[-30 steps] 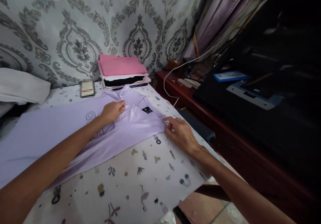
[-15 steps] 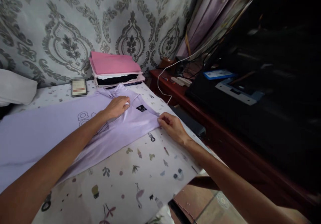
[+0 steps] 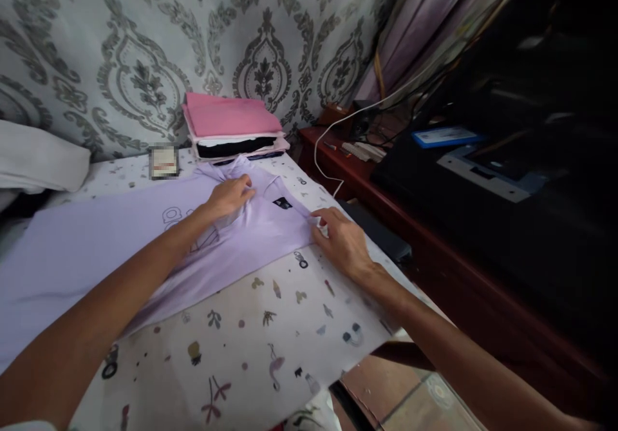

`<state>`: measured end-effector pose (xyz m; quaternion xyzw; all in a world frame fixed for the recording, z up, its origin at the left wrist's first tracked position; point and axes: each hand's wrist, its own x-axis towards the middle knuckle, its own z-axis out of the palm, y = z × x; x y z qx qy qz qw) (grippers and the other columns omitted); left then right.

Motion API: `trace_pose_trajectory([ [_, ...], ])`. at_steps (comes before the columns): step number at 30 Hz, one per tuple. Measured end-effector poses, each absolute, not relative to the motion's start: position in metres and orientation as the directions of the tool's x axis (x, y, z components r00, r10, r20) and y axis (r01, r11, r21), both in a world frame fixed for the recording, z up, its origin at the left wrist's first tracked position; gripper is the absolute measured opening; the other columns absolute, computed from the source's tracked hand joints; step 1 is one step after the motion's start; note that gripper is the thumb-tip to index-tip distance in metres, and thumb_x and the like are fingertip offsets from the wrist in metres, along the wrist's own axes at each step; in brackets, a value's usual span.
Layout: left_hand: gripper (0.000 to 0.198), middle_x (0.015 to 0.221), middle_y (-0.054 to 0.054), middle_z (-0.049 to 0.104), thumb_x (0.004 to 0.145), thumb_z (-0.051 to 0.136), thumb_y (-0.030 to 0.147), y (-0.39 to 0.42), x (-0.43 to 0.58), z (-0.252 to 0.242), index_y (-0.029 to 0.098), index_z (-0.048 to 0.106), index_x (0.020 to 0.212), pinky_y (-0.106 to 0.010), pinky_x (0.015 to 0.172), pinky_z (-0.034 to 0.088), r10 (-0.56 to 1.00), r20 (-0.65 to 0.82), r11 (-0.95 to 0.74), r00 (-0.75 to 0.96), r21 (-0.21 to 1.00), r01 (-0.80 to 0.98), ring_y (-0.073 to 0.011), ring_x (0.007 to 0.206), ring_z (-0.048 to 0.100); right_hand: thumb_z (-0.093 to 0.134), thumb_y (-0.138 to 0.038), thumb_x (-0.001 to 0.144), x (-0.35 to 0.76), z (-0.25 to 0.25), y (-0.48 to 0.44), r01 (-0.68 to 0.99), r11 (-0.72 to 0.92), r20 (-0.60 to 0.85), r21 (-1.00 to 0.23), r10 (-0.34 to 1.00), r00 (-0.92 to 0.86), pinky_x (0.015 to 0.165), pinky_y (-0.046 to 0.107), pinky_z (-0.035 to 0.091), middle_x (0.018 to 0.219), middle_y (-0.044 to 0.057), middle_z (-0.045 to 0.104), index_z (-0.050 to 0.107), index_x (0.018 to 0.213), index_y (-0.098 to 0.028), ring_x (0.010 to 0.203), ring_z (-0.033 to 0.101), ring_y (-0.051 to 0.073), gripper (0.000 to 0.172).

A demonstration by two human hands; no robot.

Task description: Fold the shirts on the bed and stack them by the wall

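A lavender T-shirt (image 3: 120, 231) lies spread and partly folded on the table, with an outline print on its front and a black label (image 3: 282, 203) inside the neck. My left hand (image 3: 232, 197) rests on the shirt near the collar, its fingertips apart and holding nothing that I can see. At the shirt's right edge is my right hand (image 3: 345, 239), thumb and forefinger spread with a gap between them. Its fingertips are at the cloth's corner without pinching it.
Folded clothes (image 3: 232, 115), pink on top, are stacked against the patterned wall. A small blurred box (image 3: 163, 161) stands left of them. Greyish cloth (image 3: 38, 157) lies at far left. Right of the patterned tabletop (image 3: 232, 360) are a dark red cabinet (image 3: 434, 250) and a white cable (image 3: 317, 151).
My right hand has loosened its pinch on the shirt's edge, thumb and forefinger now apart. My left hand's fingers have spread a little on the cloth. The view has shifted slightly.
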<state>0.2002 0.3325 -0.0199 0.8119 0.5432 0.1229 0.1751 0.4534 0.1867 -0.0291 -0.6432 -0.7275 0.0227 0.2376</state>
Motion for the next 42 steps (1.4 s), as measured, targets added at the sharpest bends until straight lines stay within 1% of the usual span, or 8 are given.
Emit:
trace_pose_trajectory([
  [3, 0.027, 0.091, -0.009, 0.070, 0.099, 0.037, 0.031, 0.345, 0.186, -0.011, 0.017, 0.059, 0.105, -0.029, 0.069, 0.047, 0.942, -0.119, -0.214, 0.314, 0.508, 0.835, -0.0203, 0.082, 0.067, 0.048, -0.022, 0.094, 0.432, -0.020, 0.200, 0.840, 0.422, 0.408, -0.340, 0.871, -0.272, 0.078, 0.034, 0.050, 0.101, 0.010, 0.068, 0.069, 0.103, -0.019, 0.088, 0.064, 0.022, 0.023],
  [7, 0.023, 0.076, -0.006, 0.069, 0.093, 0.042, 0.029, 0.341, 0.170, -0.003, 0.017, 0.062, 0.089, -0.026, 0.060, 0.046, 0.924, -0.220, -0.168, 0.312, 0.500, 0.850, -0.0167, 0.066, 0.066, 0.045, -0.016, 0.097, 0.382, -0.017, 0.230, 0.689, 0.654, 0.316, -0.311, 0.755, -0.574, 0.093, 0.037, 0.048, 0.103, 0.010, 0.069, 0.069, 0.102, -0.016, 0.098, 0.061, 0.023, 0.025],
  [14, 0.018, 0.079, -0.003, 0.067, 0.076, 0.067, 0.038, 0.315, 0.157, -0.004, 0.020, 0.063, 0.077, -0.029, 0.067, 0.042, 0.922, -0.223, -0.234, 0.315, 0.326, 0.916, -0.0212, 0.078, 0.061, 0.050, -0.036, 0.100, 0.343, -0.047, 0.259, 0.732, 0.654, 0.288, -0.192, 0.750, -0.595, 0.105, 0.045, 0.042, 0.131, 0.016, 0.060, 0.059, 0.134, -0.013, 0.121, 0.053, 0.029, 0.042],
  [21, 0.022, 0.113, -0.012, 0.064, 0.092, 0.043, 0.025, 0.260, 0.132, 0.009, 0.019, 0.060, 0.105, -0.034, 0.077, 0.041, 0.948, -0.093, -0.281, 0.303, 0.194, 0.940, -0.0264, 0.101, 0.058, 0.045, -0.054, 0.099, 0.345, -0.057, 0.257, 0.764, 0.631, 0.255, -0.134, 0.767, -0.589, 0.112, 0.049, 0.036, 0.147, 0.018, 0.052, 0.054, 0.144, -0.019, 0.134, 0.047, 0.033, 0.058],
  [25, 0.026, 0.094, -0.006, 0.066, 0.094, 0.042, 0.039, 0.206, 0.080, 0.015, 0.022, 0.060, 0.100, -0.031, 0.072, 0.040, 0.905, -0.123, -0.346, 0.407, 0.344, 0.873, -0.0225, 0.084, 0.059, 0.046, -0.046, 0.100, 0.346, -0.055, 0.256, 0.749, 0.647, 0.276, -0.139, 0.752, -0.598, 0.110, 0.052, 0.038, 0.145, 0.018, 0.054, 0.055, 0.142, -0.018, 0.132, 0.049, 0.033, 0.052],
  [32, 0.029, 0.076, -0.002, 0.066, 0.079, 0.061, 0.054, 0.137, -0.059, 0.024, 0.026, 0.067, 0.083, -0.026, 0.059, 0.038, 0.882, -0.425, 0.049, 0.203, 0.511, 0.858, -0.0212, 0.067, 0.057, 0.046, -0.018, 0.096, 0.328, -0.033, 0.255, 0.441, 0.882, 0.246, -0.164, 0.470, -0.848, 0.112, 0.058, 0.036, 0.152, 0.012, 0.049, 0.059, 0.137, -0.027, 0.144, 0.038, 0.031, 0.044],
  [36, 0.029, 0.081, -0.003, 0.068, 0.065, 0.072, 0.049, 0.119, -0.104, 0.032, 0.026, 0.072, 0.083, -0.025, 0.063, 0.041, 0.892, -0.443, 0.189, 0.087, 0.541, 0.820, -0.0241, 0.075, 0.060, 0.051, -0.008, 0.086, 0.312, -0.025, 0.271, 0.334, 0.925, 0.194, -0.180, 0.367, -0.910, 0.111, 0.057, 0.039, 0.147, 0.010, 0.055, 0.068, 0.119, -0.027, 0.142, 0.042, 0.031, 0.042],
  [42, 0.031, 0.073, -0.002, 0.061, 0.060, 0.071, 0.051, 0.112, -0.128, 0.039, 0.023, 0.067, 0.073, -0.026, 0.062, 0.041, 0.913, -0.400, 0.330, -0.086, 0.598, 0.731, -0.0208, 0.070, 0.055, 0.057, -0.015, 0.081, 0.300, -0.028, 0.293, 0.363, 0.921, 0.211, -0.144, 0.387, -0.898, 0.107, 0.056, 0.042, 0.137, 0.013, 0.062, 0.067, 0.084, -0.021, 0.137, 0.048, 0.034, 0.012],
])
